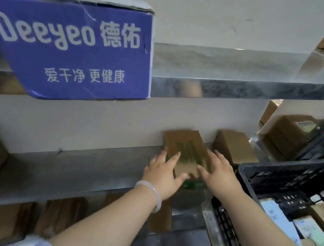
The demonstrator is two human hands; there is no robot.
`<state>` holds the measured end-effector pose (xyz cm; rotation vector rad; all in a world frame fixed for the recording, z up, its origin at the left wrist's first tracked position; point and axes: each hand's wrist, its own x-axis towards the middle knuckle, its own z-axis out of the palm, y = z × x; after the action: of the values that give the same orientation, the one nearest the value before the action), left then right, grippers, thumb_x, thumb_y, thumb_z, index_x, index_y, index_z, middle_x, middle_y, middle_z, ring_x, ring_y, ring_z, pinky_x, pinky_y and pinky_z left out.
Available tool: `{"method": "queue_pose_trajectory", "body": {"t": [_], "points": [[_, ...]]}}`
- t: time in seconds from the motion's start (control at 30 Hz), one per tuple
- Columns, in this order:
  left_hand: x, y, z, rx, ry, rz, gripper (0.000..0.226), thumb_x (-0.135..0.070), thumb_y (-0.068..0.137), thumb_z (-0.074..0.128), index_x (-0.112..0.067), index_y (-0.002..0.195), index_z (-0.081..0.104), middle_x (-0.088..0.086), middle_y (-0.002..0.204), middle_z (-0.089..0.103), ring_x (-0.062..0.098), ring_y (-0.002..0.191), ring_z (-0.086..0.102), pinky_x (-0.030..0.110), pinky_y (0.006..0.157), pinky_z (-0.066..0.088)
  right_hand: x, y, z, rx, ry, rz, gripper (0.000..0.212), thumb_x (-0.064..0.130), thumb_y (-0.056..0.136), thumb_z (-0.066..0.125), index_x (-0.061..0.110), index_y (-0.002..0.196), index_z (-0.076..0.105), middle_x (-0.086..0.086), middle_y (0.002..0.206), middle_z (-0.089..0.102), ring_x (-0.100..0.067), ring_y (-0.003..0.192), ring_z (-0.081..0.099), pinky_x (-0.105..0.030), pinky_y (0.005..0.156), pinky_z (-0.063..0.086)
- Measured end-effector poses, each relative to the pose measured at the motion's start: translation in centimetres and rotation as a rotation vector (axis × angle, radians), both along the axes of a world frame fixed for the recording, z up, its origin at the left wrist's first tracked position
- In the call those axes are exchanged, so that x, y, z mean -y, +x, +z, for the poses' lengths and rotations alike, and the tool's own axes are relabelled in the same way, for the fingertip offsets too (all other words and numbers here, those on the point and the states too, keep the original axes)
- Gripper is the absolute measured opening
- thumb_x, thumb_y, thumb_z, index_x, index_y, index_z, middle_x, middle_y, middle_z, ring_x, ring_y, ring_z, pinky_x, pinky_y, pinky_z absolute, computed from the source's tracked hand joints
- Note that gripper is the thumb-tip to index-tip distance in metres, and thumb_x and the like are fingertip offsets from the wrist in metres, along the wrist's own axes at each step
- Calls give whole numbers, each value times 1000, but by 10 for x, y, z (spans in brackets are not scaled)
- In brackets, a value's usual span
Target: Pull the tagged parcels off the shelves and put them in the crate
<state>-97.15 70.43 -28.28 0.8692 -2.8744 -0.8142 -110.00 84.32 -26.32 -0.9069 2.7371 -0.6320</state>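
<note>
The cardboard parcel [186, 146] is lying flat on the middle shelf [75, 168], near the black crate [290, 173]. The left hand [164, 174] and the right hand [219, 175] are resting on it with straight, spread fingers, gripping nothing. It is probably light and stiff, so clamp its 2 long sides.

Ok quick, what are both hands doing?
Left hand: open, fingers flat on the box.
Right hand: open, touching the same box.

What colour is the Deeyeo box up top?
Deeyeo box: blue with white lettering, head view.
</note>
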Motion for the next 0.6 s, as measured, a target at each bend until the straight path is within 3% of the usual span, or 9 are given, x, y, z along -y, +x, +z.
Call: {"method": "queue_pose_trajectory", "body": {"t": [0.13, 0.27, 0.4, 0.47, 0.6], "points": [[2, -16, -5, 37, 104, 63, 68, -63, 91, 43, -48, 150, 14, -2, 164, 3, 30, 148, 11, 47, 117, 20, 14, -21, -10, 93, 67, 12, 76, 50, 92, 55, 24, 154, 19, -6, 160, 18, -25, 147, 16, -41, 116, 22], [-2, -21, -17, 73, 266, 84, 66, -55, 95, 46, -48, 151, 14, -2, 163, 13, 27, 147, 18, 42, 117, 26, 18, -25, -25, 310, -16, -119, 89, 48, 89, 62, 10, 154, 15, -15, 156, 28, -31, 143, 27, -38, 111, 29], [0, -17, -27, 15, 366, 102, 64, -48, 98, 46, -48, 152, 10, -1, 159, 23, 24, 140, 35, 40, 112, 37, 19, -27, -28, 358, -102, -164, 71, 44, 83, 71, 10, 138, 44, -8, 127, 59, -26, 114, 56, -32, 87, 46], [3, -12, -27, -41, 408, 148, 63, -45, 98, 48, -46, 152, 14, -1, 158, 26, 22, 138, 39, 38, 111, 39, 22, -21, -24, 345, -159, -144, 64, 40, 81, 74, 11, 132, 49, -1, 114, 62, -19, 101, 58, -26, 79, 43], [17, 7, -27, -172, 454, 288, 64, -49, 92, 56, -43, 149, 27, -4, 148, 42, 18, 129, 49, 34, 105, 45, 34, 6, -16, 269, -306, -22, 63, 31, 79, 76, 14, 134, 50, 8, 110, 56, -8, 99, 54, -16, 77, 42]]}}
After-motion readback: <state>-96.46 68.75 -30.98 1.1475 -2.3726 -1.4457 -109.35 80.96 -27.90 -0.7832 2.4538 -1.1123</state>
